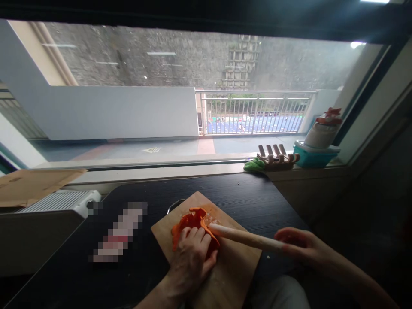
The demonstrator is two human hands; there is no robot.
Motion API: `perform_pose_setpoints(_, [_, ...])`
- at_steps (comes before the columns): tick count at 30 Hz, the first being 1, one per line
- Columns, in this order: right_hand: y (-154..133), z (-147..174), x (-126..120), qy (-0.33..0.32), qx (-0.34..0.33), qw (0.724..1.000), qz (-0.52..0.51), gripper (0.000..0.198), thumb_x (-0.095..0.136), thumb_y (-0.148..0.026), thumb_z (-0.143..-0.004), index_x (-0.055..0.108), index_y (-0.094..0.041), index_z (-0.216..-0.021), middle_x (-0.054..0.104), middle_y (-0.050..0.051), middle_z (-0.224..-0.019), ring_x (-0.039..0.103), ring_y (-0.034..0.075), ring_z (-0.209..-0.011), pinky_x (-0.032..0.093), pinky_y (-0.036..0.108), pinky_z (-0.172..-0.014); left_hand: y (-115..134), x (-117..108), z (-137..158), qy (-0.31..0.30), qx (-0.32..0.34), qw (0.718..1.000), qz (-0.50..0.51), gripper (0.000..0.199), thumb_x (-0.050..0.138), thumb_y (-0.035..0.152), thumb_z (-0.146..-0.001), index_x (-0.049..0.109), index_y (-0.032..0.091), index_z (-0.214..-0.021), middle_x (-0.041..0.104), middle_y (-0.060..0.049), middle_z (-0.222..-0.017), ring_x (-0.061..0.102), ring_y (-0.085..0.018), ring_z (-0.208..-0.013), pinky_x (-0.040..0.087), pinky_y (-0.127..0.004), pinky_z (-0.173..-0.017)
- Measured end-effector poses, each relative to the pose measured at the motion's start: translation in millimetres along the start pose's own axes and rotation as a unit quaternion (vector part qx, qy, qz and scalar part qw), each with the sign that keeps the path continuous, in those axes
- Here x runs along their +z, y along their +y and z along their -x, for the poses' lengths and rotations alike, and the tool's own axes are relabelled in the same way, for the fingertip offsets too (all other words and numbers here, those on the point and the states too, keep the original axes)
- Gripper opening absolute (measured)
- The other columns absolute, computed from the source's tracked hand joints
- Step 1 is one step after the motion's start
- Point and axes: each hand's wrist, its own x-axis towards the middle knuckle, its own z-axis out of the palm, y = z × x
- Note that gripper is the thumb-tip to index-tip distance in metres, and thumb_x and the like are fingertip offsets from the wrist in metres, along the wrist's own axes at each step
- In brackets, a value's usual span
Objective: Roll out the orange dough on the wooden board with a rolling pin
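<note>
On a square wooden board (238, 268) lies a bright orange, hollow piece (197, 213) with wavy, curled edges; its material I cannot make out. My left hand (195, 249) is closed over its near side, fingers curled onto the orange wall, covering part of it. In my right hand (298, 244) is the near end of a wooden rolling pin (247, 237), thumb and fingers around it. The pin's pale far tip touches or lies right beside the orange wall; I cannot tell which. Whitish and orange smears mark the board around the piece.
The board rests on a dark table (141, 193). A blurred-out strip (119, 236) lies at left. Along the window sill stand a green cloth (254, 165), a brown rack (278, 158), and a teal box (313, 155) with a jar (323, 131) on top. Cardboard (35, 184) sits at far left.
</note>
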Motion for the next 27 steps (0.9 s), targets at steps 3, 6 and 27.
perform_pose_setpoints(3, [-27, -4, 2, -0.061, -0.031, 0.973, 0.219, 0.039, 0.055, -0.026, -0.075, 0.061, -0.026, -0.113, 0.067, -0.001, -0.086, 0.059, 0.014, -0.069, 0.036, 0.023, -0.058, 1, -5, 0, -0.021, 0.026, 0.999, 0.015, 0.01, 0.054, 0.021, -0.082, 0.064, 0.021, -0.085, 0.065, -0.003, -0.089, 0.056, -0.023, -0.087, 0.041, -0.043, -0.087])
perform_pose_setpoints(6, [-39, -7, -6, -0.008, -0.063, 0.905, 0.42, 0.019, 0.05, -0.034, -0.084, 0.065, -0.025, -0.09, 0.067, 0.0, -0.078, 0.06, 0.016, -0.069, 0.03, 0.026, -0.057, 1, -6, 4, -0.032, 0.013, 0.999, 0.032, 0.014, 0.061, 0.028, -0.078, 0.064, 0.021, -0.09, 0.065, -0.006, -0.098, 0.056, -0.026, -0.093, 0.041, -0.046, -0.088])
perform_pose_setpoints(27, [-20, -69, 26, -0.059, -0.266, 0.814, 0.513, 0.05, 0.047, -0.063, -0.086, 0.061, -0.019, -0.069, 0.062, 0.002, -0.063, 0.051, 0.013, -0.054, 0.027, 0.025, -0.055, -42, -36, -26, -0.14, -0.186, 0.896, 0.379, 0.03, 0.055, 0.046, -0.078, 0.063, 0.017, -0.072, 0.064, -0.001, -0.07, 0.058, -0.016, -0.063, 0.044, -0.026, -0.055])
